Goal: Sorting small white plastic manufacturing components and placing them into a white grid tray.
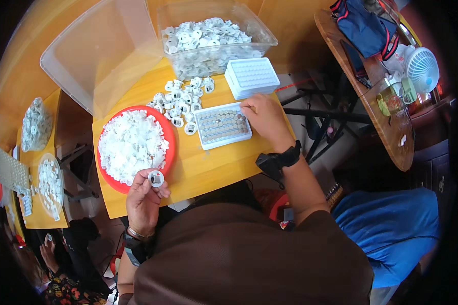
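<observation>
A small round white plastic housing [155, 178] with a dark recess in its face is pinched between the fingers of my left hand [143, 199]. That hand is at the near edge of a red round basin [171, 147] heaped with small white plastic pieces [132, 145]. My right hand [262, 114] reaches over the right edge of a white tray [204, 144] filled with rows of silver button cells [221, 124]. Its fingertips are pressed together at the upper right corner; anything between them is hidden. Several similar white housings [178, 99] lie loose between basin and tray.
Behind stand a clear bin [216, 51] full of white housings and a stack of white trays [252, 76]. A translucent panel [96, 61] leans at the back left. A side table with a fan [421, 70] is at right. Another person's hand [49, 254] shows at lower left.
</observation>
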Available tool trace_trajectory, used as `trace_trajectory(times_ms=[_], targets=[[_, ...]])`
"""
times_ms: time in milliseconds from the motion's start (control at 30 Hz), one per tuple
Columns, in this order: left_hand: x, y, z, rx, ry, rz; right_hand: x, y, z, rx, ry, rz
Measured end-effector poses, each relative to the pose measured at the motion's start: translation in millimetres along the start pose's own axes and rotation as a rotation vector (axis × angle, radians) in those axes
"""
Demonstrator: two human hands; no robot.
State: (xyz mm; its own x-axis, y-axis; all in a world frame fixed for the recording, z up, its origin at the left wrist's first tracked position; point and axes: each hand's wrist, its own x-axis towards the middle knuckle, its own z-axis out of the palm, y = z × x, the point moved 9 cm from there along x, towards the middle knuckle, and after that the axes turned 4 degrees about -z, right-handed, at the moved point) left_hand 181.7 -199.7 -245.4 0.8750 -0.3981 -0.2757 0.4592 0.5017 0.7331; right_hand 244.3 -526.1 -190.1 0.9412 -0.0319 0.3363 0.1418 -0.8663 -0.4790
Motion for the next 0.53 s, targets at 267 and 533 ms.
trace_trajectory(times_ms=[267, 533], targets=[[5.0, 5.2, 7.5, -0.068, -0.039, -0.002, 6.4, -20.0, 19.4, -0.029, -0.025, -0.072], [3.8, 20.6, 12.9, -0.145, -0.162, 0.091, 7.6, -17.2, 24.2, -0.05, -0.053, -0.038]])
